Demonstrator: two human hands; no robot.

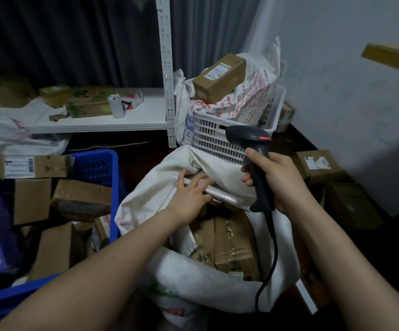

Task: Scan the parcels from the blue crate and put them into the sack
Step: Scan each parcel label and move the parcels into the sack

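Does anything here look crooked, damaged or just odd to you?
Yes. A brown cardboard box sits tilted on top of the bulging white printed sack in the white slotted plastic crate, so it might slide off. The cardboard parcels in the blue plastic crate lie jumbled at angles.

Near centre sits the sack [193, 290], parcels [231, 244] inside it; crate [113, 187] at its left, basket [212, 137] just beyond, shelf [93, 120] far left.

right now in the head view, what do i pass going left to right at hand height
blue crate → left hand, fingers on a white parcel → right hand gripping the scanner → labelled cardboard box by the wall
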